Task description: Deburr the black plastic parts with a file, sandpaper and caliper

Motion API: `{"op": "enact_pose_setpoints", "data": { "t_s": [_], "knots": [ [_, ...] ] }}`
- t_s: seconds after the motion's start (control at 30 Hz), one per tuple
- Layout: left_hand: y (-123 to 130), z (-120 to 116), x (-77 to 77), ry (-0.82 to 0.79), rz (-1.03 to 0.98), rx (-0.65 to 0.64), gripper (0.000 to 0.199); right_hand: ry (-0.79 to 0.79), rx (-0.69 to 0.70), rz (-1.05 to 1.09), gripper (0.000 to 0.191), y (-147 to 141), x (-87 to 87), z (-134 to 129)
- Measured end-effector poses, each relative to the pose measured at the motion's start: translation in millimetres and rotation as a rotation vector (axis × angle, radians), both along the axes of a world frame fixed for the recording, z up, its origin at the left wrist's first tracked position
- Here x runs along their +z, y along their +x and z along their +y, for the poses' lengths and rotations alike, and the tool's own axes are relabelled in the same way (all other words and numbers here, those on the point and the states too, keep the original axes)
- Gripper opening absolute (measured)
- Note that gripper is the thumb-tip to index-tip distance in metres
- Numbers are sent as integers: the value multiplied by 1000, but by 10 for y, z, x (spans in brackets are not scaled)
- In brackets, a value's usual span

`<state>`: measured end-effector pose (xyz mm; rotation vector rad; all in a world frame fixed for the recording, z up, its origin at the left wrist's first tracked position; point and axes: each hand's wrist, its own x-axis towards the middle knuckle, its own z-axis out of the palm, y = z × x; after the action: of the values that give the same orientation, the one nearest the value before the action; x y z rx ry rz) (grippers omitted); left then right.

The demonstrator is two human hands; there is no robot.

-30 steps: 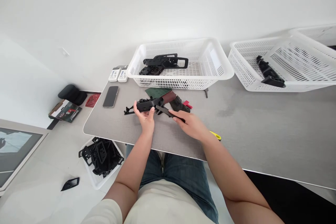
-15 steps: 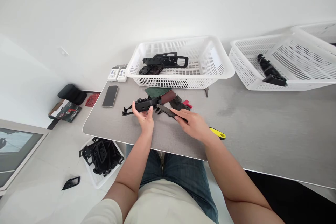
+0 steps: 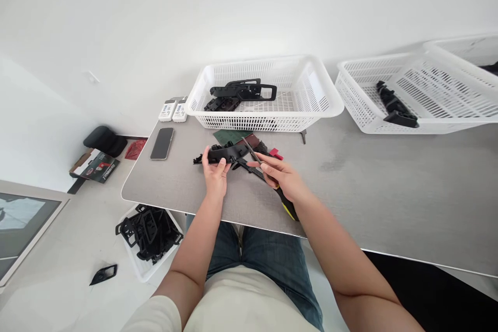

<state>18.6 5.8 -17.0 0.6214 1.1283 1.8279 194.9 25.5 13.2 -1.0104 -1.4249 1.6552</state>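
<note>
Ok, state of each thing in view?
Left hand: gripping black plastic part
Black plastic part: held in left hand
Right hand: gripping yellow-handled tool
Yellow-handled tool: thin shaft angled across black plastic part
Middle white basket: holding black parts
Right white basket: holding one black part, tilted
Phone: flat on table

Two bare forearms reach forward and angle inward, bringing the hands close together but not touching. The left hand sits upright, its fingers curled and closed in a grip. The right hand comes in from the side, turned palm-down, its fingers bent and pinching.
</note>
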Motion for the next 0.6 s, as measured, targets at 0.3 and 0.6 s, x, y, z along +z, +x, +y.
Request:
{"op": "enact_pose_setpoints", "data": {
  "t_s": [0.3, 0.6],
  "knots": [
    [44, -16, 35, -40, -51, -287, 63, -123, -40, 89, 72, -91, 15, -40],
    [72, -46, 40, -80, -74, -284, 104, -114, 45, 81, 72, -138, -23, -36]
  ]
}}
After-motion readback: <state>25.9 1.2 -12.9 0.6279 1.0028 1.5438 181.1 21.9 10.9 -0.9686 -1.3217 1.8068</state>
